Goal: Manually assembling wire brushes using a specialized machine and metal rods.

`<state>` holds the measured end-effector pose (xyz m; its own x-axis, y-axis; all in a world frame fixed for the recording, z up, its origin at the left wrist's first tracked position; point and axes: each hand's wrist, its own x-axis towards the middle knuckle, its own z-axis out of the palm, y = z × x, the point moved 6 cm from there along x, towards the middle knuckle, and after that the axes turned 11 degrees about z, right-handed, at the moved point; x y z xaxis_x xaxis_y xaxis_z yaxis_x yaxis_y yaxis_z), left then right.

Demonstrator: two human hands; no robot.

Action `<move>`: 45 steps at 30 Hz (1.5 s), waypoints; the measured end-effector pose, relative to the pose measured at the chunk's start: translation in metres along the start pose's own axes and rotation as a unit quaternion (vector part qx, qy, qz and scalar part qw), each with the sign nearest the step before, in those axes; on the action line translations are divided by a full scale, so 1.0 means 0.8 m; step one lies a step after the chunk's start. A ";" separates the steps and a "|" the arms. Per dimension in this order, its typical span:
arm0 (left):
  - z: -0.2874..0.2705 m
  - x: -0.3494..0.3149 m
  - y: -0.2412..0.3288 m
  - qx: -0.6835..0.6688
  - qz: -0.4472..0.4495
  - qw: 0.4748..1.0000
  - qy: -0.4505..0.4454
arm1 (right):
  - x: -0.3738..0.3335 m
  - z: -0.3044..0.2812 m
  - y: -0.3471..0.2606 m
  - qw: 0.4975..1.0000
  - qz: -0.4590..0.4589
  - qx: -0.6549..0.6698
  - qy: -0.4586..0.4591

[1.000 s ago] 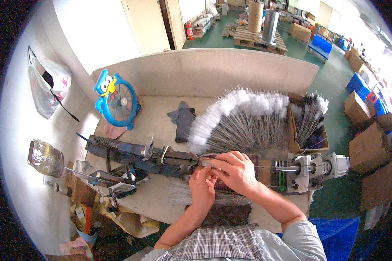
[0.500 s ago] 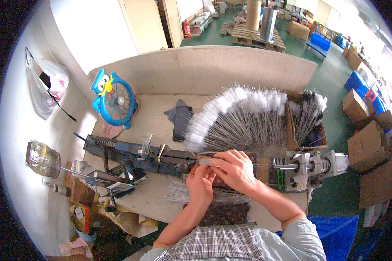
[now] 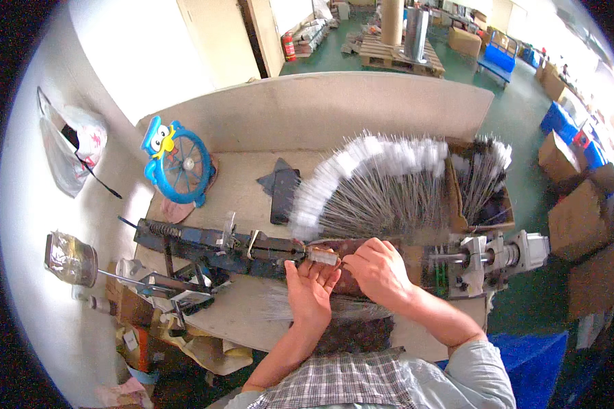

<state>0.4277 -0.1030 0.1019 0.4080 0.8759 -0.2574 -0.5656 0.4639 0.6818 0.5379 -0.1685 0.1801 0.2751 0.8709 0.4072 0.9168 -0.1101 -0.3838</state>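
Observation:
In the middle of the bench, a short whitish cylinder [image 3: 323, 256], like a small brush head, sits at the right end of a long dark metal jig [image 3: 252, 249]. My left hand [image 3: 310, 294] is palm up just below it, thumb apart and fingers loosely spread at its near side. Touching or light support cannot be made out. My right hand [image 3: 376, 271] is closed in a pinch right of the cylinder, and whatever its fingertips grip is hidden. Behind my hands lies a wide fan of wire-stemmed brushes [image 3: 382, 184] with white bristle ends.
A motor-like spindle unit [image 3: 488, 259] stands on the right end of the bench. Beyond the brushes is a cardboard box [image 3: 457, 187] of more brushes. A dark phone-like slab [image 3: 284, 198] and a blue cartoon fan [image 3: 183, 163] lie farther left. Loose wires [image 3: 361, 308] lie near me.
My left hand's fingers have opened and dropped below the cylinder, turning palm up. My right hand has drawn slightly right and closed into a pinch, leaving the cylinder more exposed. The view has shifted slightly.

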 end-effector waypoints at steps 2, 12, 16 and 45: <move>0.001 -0.001 -0.001 0.025 -0.006 0.999 -0.021 | 0.004 -0.004 0.005 1.000 0.005 0.013 -0.010; -0.079 -0.025 0.029 0.238 0.020 0.970 -0.044 | -0.063 0.001 0.024 0.982 0.011 0.177 -0.072; -0.219 -0.017 0.094 0.074 0.091 0.974 0.196 | -0.106 0.070 0.048 0.965 0.086 0.040 -0.245; -0.070 -0.001 -0.028 0.301 0.036 0.950 -0.080 | -0.113 0.035 0.061 0.946 0.097 -0.058 -0.304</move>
<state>0.3998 -0.1064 0.0484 0.5147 0.8488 -0.1212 -0.1043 0.2023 0.9738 0.5499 -0.2390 0.1016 0.2568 0.9392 -0.2278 0.9014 -0.3178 -0.2940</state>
